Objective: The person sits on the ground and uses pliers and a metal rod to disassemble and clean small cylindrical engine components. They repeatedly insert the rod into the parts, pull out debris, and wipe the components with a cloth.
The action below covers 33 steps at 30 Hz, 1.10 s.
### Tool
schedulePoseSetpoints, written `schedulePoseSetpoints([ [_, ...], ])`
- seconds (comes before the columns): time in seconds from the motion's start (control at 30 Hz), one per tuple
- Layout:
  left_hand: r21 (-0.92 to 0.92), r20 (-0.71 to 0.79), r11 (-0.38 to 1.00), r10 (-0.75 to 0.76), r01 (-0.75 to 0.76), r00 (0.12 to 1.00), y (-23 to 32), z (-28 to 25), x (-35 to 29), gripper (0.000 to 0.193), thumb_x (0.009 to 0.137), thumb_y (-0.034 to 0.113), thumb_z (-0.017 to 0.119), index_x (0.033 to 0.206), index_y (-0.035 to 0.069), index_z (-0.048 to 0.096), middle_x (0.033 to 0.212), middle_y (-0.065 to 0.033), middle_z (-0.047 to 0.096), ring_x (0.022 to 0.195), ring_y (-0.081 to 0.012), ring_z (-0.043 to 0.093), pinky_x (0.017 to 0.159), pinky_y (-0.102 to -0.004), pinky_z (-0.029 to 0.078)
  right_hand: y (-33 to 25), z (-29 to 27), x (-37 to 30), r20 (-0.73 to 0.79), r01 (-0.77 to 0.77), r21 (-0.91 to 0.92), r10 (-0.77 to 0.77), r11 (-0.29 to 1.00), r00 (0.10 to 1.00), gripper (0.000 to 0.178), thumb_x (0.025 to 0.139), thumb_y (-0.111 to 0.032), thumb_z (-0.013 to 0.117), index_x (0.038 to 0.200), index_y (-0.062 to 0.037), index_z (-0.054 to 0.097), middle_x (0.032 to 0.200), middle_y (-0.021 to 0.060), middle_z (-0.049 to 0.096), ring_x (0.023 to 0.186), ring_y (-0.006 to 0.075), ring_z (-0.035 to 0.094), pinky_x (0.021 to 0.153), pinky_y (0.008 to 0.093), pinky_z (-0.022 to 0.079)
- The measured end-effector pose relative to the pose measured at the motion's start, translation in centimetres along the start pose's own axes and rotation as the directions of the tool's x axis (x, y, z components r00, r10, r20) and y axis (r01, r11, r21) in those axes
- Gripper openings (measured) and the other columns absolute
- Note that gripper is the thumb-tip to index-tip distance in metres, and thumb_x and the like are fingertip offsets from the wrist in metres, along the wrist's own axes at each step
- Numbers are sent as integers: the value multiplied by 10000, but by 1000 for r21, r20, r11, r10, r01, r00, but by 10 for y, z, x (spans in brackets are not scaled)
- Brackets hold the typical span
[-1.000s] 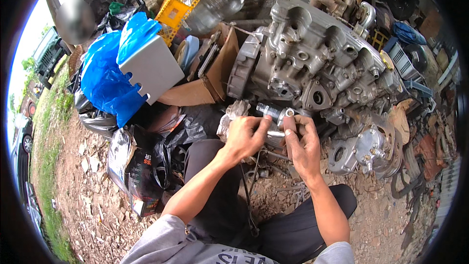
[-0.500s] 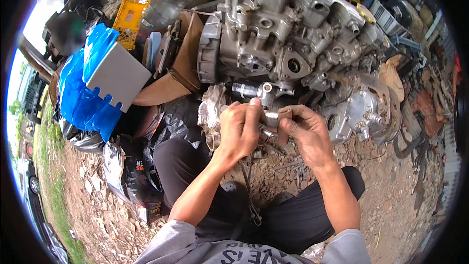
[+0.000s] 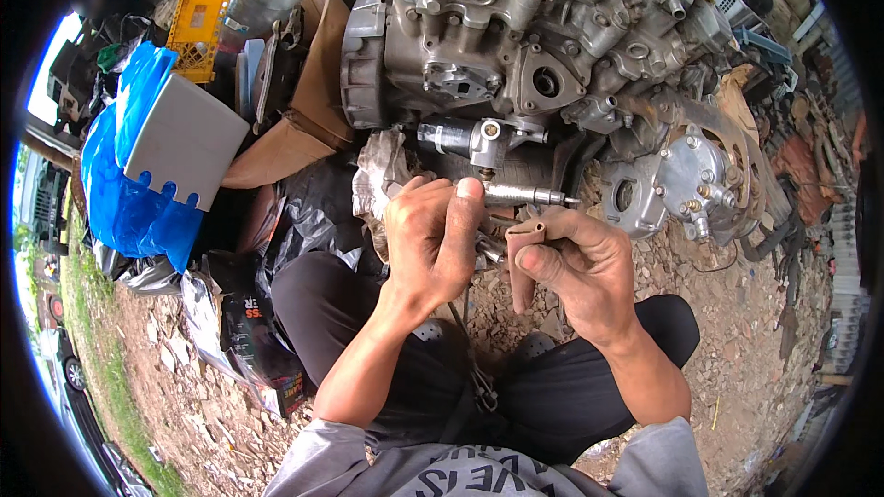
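Note:
My left hand [image 3: 431, 237] is closed around a slim stepped metal part, by its look a fuel injector [image 3: 525, 194]. Its shiny barrel and thin tip stick out to the right past my thumb, while the rest is hidden in my fist. Pinched between thumb and fingers of my right hand [image 3: 585, 262] is a folded brown strip that looks like sandpaper [image 3: 526, 237]. The strip is apart from the injector, just below its tip. Beyond my hands lies a metal fitting with a black cylinder [image 3: 483, 140], in front of a large grey engine block [image 3: 479, 46].
A round metal cover housing [image 3: 686, 175] lies at right. To the left stand a torn cardboard box [image 3: 295, 143], a grey-white box in blue plastic [image 3: 184, 143], a yellow crate [image 3: 198, 14] and black plastic bags [image 3: 322, 212]. Stony ground [image 3: 737, 350] lies around my knees.
My right hand has drawn away from the injector, down and to the right, with the brown strip. The injector's barrel and tip now show. The view has shifted, and the engine sits higher in it.

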<state>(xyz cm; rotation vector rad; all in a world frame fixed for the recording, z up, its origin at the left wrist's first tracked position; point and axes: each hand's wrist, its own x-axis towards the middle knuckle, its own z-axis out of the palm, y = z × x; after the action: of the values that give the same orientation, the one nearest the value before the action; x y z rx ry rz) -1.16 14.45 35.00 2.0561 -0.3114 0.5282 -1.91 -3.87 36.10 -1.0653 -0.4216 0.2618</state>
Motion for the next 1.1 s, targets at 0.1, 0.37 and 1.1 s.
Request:
schedulePoseSetpoints([
  [0.1, -54, -59, 998, 17, -20, 998, 0, 3, 2, 459, 1018, 198, 490, 612, 2, 573, 544, -104, 515, 514, -272, 474, 588, -388, 360, -4, 2, -3, -2, -36, -20, 36, 999, 999, 112, 970, -7, 650, 1058, 56, 677, 813, 61, 657, 577, 68, 560, 474, 220, 420],
  [0.37, -57, -103, 998, -3, -3, 995, -1, 7, 3, 451, 1012, 176, 530, 591, 17, 564, 513, -108, 490, 478, -294, 441, 569, -404, 339, 4, 5, -1, -38, -17, -77, 14, 997, 999, 112, 973, -20, 653, 1065, 45, 654, 870, 49, 663, 655, 51, 584, 541, 199, 455],
  [1.1, -47, -165, 997, -61, 54, 984, 3, 14, 7, 487, 1032, 164, 445, 581, 5, 537, 533, -134, 529, 477, -332, 470, 580, -425, 356, 20, 17, 6, -89, 265, -449, -337, 853, 937, 91, 948, -29, 683, 1025, 19, 672, 939, 77, 675, 698, 96, 645, 593, 234, 519],
])
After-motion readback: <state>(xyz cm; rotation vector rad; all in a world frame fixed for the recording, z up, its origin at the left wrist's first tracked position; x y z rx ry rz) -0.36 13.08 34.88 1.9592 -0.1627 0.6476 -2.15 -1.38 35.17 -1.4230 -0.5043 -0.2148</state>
